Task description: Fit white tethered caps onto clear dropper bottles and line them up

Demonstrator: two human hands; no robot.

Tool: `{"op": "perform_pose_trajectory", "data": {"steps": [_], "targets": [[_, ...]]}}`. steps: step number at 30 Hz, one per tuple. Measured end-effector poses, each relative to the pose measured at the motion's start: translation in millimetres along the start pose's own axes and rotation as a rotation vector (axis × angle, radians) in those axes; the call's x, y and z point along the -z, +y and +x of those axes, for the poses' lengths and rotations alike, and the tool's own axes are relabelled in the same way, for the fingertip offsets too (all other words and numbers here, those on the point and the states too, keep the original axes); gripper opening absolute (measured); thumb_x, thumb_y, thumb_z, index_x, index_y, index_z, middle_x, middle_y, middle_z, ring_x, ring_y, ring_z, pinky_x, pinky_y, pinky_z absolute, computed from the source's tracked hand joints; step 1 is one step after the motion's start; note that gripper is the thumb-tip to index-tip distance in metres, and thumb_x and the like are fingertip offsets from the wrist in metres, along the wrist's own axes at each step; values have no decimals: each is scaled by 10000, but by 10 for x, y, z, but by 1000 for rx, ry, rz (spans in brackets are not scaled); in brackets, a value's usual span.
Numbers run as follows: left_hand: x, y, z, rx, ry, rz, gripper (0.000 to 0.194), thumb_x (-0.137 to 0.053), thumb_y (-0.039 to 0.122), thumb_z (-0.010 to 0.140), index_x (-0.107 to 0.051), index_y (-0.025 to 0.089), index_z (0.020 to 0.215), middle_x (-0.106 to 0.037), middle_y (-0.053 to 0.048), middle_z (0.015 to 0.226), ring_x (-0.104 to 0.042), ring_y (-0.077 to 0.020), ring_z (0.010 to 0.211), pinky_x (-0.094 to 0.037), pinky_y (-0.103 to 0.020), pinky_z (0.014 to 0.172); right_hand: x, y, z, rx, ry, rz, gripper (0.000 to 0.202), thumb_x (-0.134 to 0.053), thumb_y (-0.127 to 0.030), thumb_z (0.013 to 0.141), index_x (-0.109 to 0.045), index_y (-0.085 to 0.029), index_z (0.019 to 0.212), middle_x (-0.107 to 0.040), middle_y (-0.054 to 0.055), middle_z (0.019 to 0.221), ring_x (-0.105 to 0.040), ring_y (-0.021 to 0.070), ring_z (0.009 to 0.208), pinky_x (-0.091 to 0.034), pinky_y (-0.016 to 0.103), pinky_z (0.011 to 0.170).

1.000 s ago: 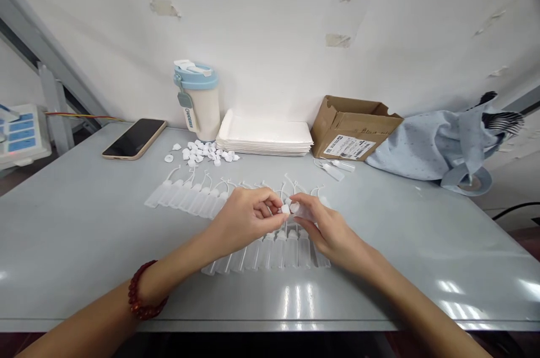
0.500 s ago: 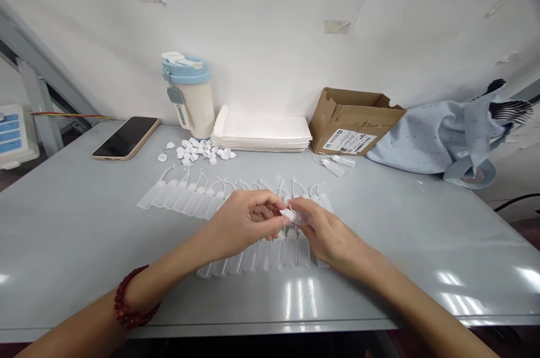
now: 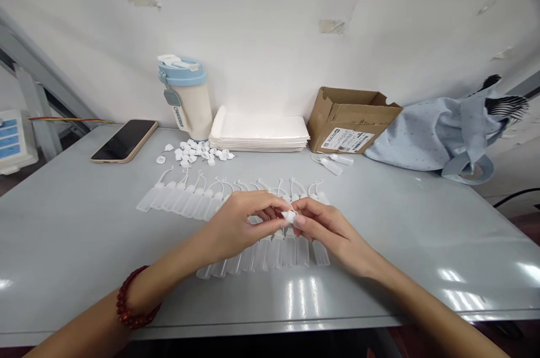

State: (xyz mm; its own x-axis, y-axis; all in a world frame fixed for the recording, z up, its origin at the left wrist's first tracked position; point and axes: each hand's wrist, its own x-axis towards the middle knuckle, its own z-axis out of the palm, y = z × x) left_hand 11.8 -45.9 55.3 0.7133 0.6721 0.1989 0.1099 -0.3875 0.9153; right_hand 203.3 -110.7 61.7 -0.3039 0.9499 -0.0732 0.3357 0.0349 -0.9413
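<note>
Between my two hands, above the rows of bottles, is a small white pointed nozzle cap (image 3: 289,216). Thumb and fingertips of my left hand (image 3: 248,216) pinch at its tip. My right hand (image 3: 331,229) closes its thumb and fingers round the small plastic bottle right at the cap; the bottle's body is mostly hidden by them. Behind my hands lies a row of translucent squeeze bottles (image 3: 192,202) with thin strap caps at their necks. A second row of such bottles (image 3: 270,254) lies nearer to me, partly covered by my left hand.
Loose white nozzle caps (image 3: 196,150) lie heaped before a blue-lidded cup (image 3: 188,99). A phone (image 3: 125,141) is at left. Along the wall stand a stack of white envelopes (image 3: 259,133), a cardboard box (image 3: 352,119) and a blue cloth bag (image 3: 422,133). Two bottles (image 3: 331,166) lie before the box.
My right thumb has come forward over the bottle, which showed between the fingers before. More of the white nozzle cap is visible now. My left hand stays nearly where it was.
</note>
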Motion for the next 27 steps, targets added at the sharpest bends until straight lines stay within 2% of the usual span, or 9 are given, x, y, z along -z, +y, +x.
{"op": "perform_pose_trajectory", "data": {"steps": [2, 5, 9, 12, 16, 20, 22, 24, 27], "targets": [[-9, 13, 2, 36, 4, -12, 149, -627, 192, 810, -686, 173, 945, -694, -20, 830, -649, -120, 706, -549, -238, 689, 1, 4, 4, -3, 9, -2, 212, -411, -339, 958, -555, -185, 945, -554, -1, 745, -501, 128, 701, -380, 254, 623], [-10, 54, 1, 189, -4, -128, 155, -659, 255, 790, -687, 169, 916, -693, -16, 763, -650, -128, 676, -549, -235, 658, -28, 32, 0, 39, 51, -108, 201, -408, -331, 959, -544, -185, 943, -566, 7, 759, -506, 131, 680, -385, 253, 594], [4, 91, 8, 397, 2, -200, 229, -639, 370, 805, -688, 148, 778, -654, -10, 605, -622, -121, 577, -509, -203, 548, -89, 132, -8, 213, 133, -334, 160, -402, -267, 955, -515, -172, 1015, -575, 29, 794, -513, 131, 650, -417, 266, 597], [6, 91, 13, 441, -55, -218, 274, -605, 381, 828, -664, 135, 720, -636, -12, 591, -602, -113, 552, -500, -206, 546, -111, 213, -6, 343, 159, -480, 158, -399, -230, 948, -490, -160, 1057, -569, 66, 860, -532, 149, 705, -448, 290, 639], [-28, 63, -10, 345, -56, -158, 214, -573, 336, 856, -650, 148, 789, -638, -9, 654, -622, -121, 630, -513, -219, 617, -86, 227, -6, 343, 141, -473, 143, -396, -229, 954, -467, -177, 1066, -580, 52, 825, -526, 140, 661, -439, 273, 601], [-75, 8, -49, 21, 19, 171, 140, -533, 240, 881, -639, 154, 852, -645, -32, 777, -610, -133, 703, -498, -245, 662, -37, 158, 6, 172, 92, -224, 141, -419, -287, 955, -500, -182, 1004, -586, 13, 736, -539, 131, 644, -408, 252, 577], [-88, -1, -58, -96, 41, 302, 131, -513, 205, 890, -631, 160, 854, -646, -33, 801, -598, -133, 715, -485, -250, 669, -25, 125, 20, 67, 64, -44, 172, -448, -333, 943, -524, -179, 955, -573, 6, 719, -538, 130, 668, -399, 249, 588], [-92, 16, -55, -88, 39, 279, 116, -517, 209, 892, -624, 167, 872, -651, -27, 814, -607, -126, 717, -496, -241, 670, -25, 101, 30, -9, 30, 151, 205, -476, -375, 929, -531, -177, 924, -545, -8, 697, -503, 116, 646, -376, 242, 578], [-88, 72, -44, 27, 29, 103, 100, -550, 227, 878, -626, 168, 906, -657, -16, 834, -635, -112, 723, -531, -214, 684, -41, 77, 34, -65, 7, 353, 238, -497, -411, 916, -522, -174, 912, -492, -34, 651, -390, 84, 555, -310, 231, 531]]}}
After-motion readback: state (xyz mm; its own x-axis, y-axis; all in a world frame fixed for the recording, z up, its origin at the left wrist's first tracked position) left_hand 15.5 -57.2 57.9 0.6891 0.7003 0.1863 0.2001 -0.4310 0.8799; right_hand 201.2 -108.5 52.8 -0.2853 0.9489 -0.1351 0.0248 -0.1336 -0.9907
